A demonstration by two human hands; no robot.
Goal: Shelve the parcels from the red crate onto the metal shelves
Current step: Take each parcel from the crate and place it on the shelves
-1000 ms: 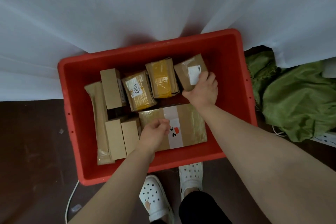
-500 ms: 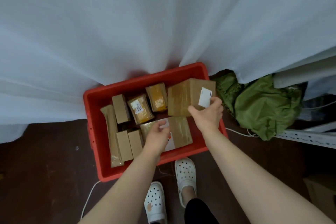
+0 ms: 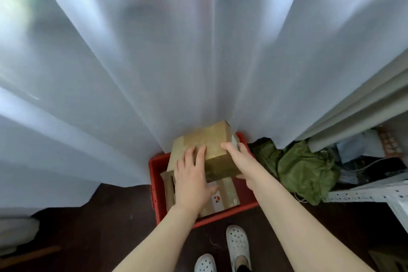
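A stiff, probably light parcel [image 3: 213,139] is being held at opposite faces, left hand [image 3: 191,183] fingers flat, right hand [image 3: 241,159] fingers curled round, red crate [image 3: 155,194] beneath the fingers.

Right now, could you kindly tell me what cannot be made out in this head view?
1. Inside the red crate: head view, mostly hidden by the held box and the left hand.
2. The label on the box: head view, turned edge-on beside the right hand; unreadable.
3. The metal shelves: head view, cut off by the right edge.
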